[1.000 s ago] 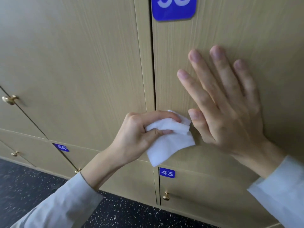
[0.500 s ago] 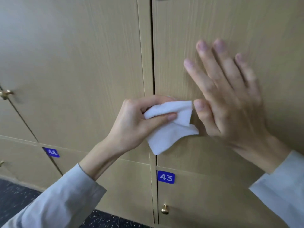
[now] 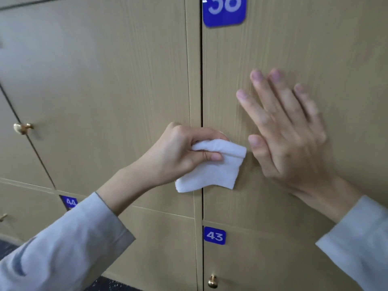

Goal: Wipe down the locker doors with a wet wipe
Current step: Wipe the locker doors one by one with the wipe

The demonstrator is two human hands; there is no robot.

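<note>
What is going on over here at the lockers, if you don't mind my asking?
A person is cleaning the locker doors. The left hand grips a folded white wet wipe and holds it against the seam beside the door with the blue number plate. The right hand lies flat on that door, fingers spread, as if steadying it. The door marked 43 is below.

A locker room or changing area, by the look of it: rows of tan wood-grain locker doors (image 3: 105,91), blue number plates (image 3: 214,235) (43, 44), small brass knobs (image 3: 22,128), and dark speckled floor (image 3: 109,285) below.
</note>
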